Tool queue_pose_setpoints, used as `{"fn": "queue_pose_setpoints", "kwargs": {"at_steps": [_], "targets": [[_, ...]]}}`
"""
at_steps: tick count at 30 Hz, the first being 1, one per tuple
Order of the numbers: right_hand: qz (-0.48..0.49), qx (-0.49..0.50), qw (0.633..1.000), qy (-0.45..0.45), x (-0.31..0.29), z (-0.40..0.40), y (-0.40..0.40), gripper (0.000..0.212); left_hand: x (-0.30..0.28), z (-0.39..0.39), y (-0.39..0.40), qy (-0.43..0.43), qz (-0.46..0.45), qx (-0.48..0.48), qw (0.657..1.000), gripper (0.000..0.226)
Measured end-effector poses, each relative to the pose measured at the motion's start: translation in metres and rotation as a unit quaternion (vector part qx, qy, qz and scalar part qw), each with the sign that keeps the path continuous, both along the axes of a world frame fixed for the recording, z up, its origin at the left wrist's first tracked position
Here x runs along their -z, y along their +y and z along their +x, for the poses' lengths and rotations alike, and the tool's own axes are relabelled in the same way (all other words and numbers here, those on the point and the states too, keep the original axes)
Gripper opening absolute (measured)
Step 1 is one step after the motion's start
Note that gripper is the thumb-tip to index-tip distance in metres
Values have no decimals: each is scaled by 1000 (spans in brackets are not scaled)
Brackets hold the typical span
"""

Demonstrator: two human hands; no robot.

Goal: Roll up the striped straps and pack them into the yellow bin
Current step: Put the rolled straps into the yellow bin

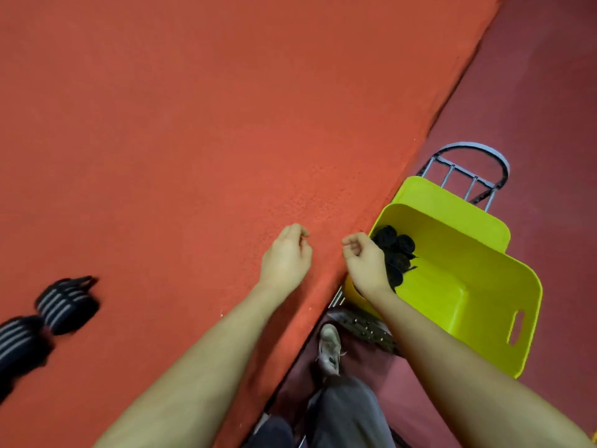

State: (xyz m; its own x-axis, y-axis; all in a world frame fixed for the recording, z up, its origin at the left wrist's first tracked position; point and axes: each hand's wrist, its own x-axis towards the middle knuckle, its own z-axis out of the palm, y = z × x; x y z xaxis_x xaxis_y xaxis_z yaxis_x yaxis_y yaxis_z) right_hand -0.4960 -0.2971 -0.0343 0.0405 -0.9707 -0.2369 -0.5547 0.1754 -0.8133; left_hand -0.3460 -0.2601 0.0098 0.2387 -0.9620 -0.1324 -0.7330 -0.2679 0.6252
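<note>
Hovering over the near edge of the orange table (193, 124), both hands are in view with nothing in them. The left hand (286, 258) hangs above the tabletop, fingers loosely curled inward, thumb tip near the forefinger, no strap between them. The right hand (363, 261) sits just beside the table edge, at the near left corner of the yellow bin (484, 286), fingers likewise curled loosely and grasping nothing. The two hands are near each other but apart.

The yellow bin stands off the table, to its right and lower, touching or just beside the table edge; which of the two cannot be told. A slot handle shows in its near right wall. Inside, against the left wall, lie several dark rolled straps (395, 250), packed close together; the right wrist partly hides the nearest one. Their stripes cannot be made out at this angle.

Two striped straps (66, 305) remain on the table at far left, well apart from both hands. They are black with pale stripes, blurred, one running off the frame edge; whether they are rolled or flat cannot be told.

Behind the bin a grey metal frame (468, 176) with bars and a curved top shows. Below the table edge: a white shoe (329, 349), grey trousers (349, 415), dark red floor (549, 108).
</note>
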Motion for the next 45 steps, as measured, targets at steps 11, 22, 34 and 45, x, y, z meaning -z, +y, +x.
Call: {"fn": "queue_pose_setpoints", "kwargs": {"at_steps": [11, 22, 34, 45], "targets": [[16, -300, 953, -31, -26, 241, 69, 23, -19, 195, 150, 27, -15, -324, 945, 20], [101, -436, 894, 13, 12, 444, 157, 18, 19, 376, 269, -41, 172, -435, 883, 43], [106, -460, 870, 144, 78, 538, 160, 77, 83, 462, 281, -118, 367, -312, 869, 51], [187, -457, 853, 170, 72, 517, 160, 42, 98, 432, 283, 109, 145, -418, 890, 67]]}}
